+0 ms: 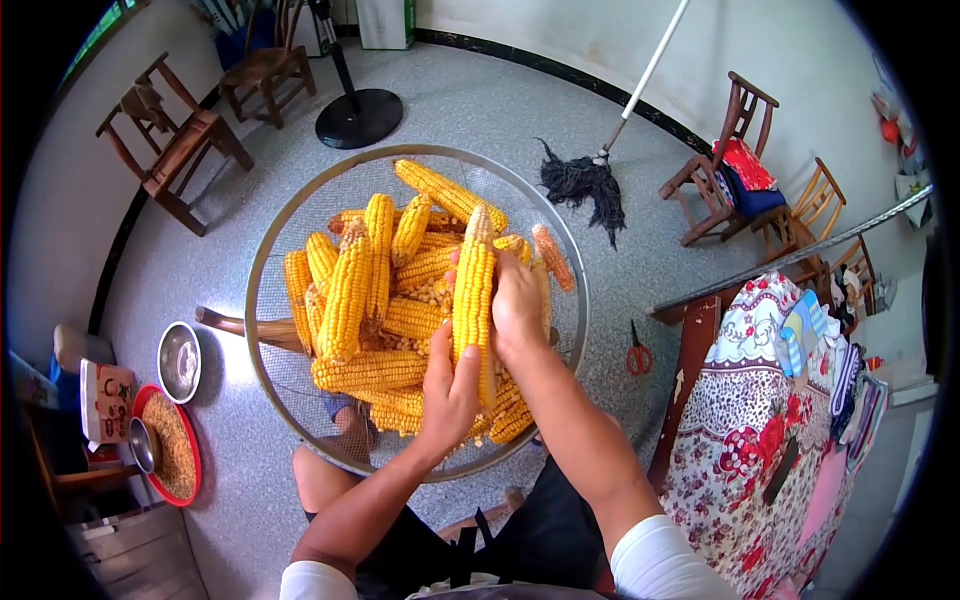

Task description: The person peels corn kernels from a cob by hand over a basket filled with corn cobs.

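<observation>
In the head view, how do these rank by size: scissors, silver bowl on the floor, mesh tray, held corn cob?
1. Mesh tray
2. Held corn cob, its nearness enlarging it
3. Silver bowl
4. Scissors

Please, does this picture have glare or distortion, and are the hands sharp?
Head view: fisheye distortion, with black corners and the wall bowed along its base; head view: bright glare on the floor near the metal bowl; head view: left hand, right hand and held corn cob look fairly sharp.

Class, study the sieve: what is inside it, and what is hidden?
In the sieve lie yellow cobs, loose kernels and, near its right edge, a reddish cob. What the upper yellow cobs cover, at the bottom, cannot be seen.
</observation>
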`<action>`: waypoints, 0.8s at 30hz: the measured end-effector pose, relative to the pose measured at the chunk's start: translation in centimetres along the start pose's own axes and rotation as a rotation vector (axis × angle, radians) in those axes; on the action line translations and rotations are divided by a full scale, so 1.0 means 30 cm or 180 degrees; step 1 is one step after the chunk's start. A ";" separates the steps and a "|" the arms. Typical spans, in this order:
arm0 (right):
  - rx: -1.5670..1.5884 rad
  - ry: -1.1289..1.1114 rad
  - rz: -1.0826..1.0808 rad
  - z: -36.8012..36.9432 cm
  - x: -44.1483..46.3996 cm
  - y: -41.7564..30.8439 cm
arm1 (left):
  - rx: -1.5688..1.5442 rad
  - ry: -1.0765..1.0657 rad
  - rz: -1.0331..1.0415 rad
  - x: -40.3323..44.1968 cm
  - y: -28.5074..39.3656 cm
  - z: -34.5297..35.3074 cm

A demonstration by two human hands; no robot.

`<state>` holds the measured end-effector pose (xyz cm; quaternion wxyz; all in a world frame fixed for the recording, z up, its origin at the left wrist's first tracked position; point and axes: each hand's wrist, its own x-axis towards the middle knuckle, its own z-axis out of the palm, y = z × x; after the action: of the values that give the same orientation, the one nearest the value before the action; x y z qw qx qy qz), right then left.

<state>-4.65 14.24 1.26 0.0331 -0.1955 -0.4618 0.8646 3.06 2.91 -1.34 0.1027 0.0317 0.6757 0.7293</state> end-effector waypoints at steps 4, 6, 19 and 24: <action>0.0402 -0.0093 0.0004 -0.003 -0.001 0.023 | -0.0094 -0.0016 -0.0112 0.013 0.012 -0.015; 0.0445 -0.0136 0.0075 -0.008 0.000 0.024 | -0.0133 0.0002 -0.0107 0.010 0.019 -0.012; -0.0676 -0.0126 -0.0058 -0.007 0.004 0.030 | 0.0557 0.0006 0.0465 -0.017 -0.007 0.015; -0.0382 -0.0125 0.0017 -0.011 -0.002 0.021 | 0.0190 0.0028 0.0231 -0.015 -0.018 0.017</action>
<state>-4.40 14.14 0.60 0.0100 -0.1814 -0.5128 0.8391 3.64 3.36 -1.80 0.0721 0.0560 0.6961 0.7121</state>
